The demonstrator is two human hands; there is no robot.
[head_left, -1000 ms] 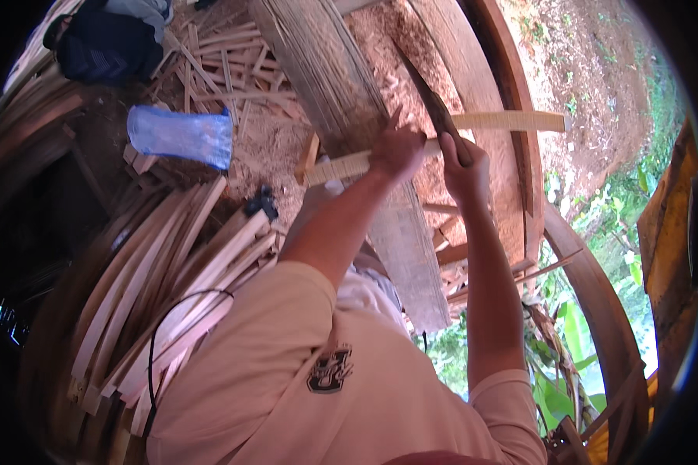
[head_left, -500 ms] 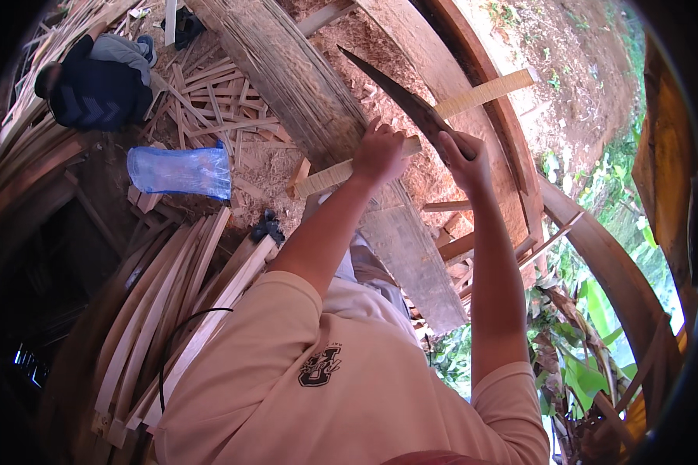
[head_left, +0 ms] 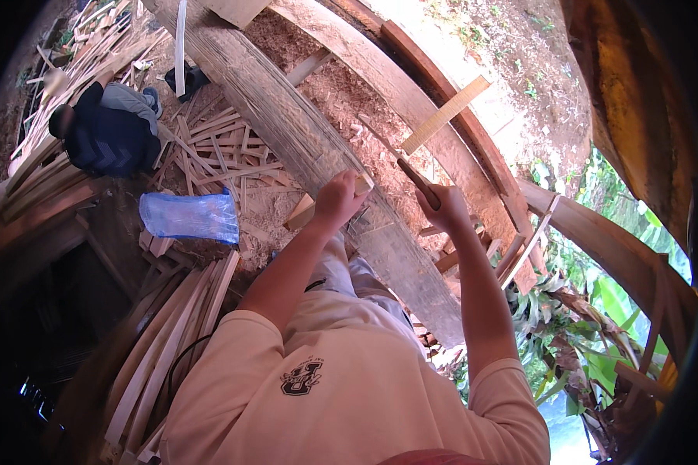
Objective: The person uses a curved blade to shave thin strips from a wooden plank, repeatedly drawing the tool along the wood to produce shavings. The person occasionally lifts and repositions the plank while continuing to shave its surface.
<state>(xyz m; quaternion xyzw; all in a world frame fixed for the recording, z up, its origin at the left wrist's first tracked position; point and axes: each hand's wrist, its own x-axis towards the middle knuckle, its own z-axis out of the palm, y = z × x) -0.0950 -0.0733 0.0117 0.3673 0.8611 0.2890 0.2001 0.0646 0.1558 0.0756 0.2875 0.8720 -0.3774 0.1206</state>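
My right hand (head_left: 447,209) is closed round the wooden handle of a handsaw (head_left: 420,184). Its blade, seen nearly edge-on, points away and to the left over the sawdust. My left hand (head_left: 337,203) grips a piece of wood strip (head_left: 364,184), whose pale end shows beside the fingers; the hand hides most of it. Under that hand runs a thick weathered beam (head_left: 287,116). Beyond the saw another light wood strip (head_left: 446,115) lies across the far boards, its near end by the blade and apart from the piece in my left hand.
A person in dark clothing (head_left: 108,132) crouches at far left by scattered offcuts (head_left: 221,143). A clear blue plastic bag (head_left: 190,217) lies nearer. Long wooden strips (head_left: 163,349) are stacked at my left. Curved planks (head_left: 473,139) and green plants (head_left: 605,310) stand to the right.
My left hand has drawn back toward me with its wood piece, away from the farther strip. My right hand has lowered and turned the saw, so its blade now shows edge-on. The view has shifted.
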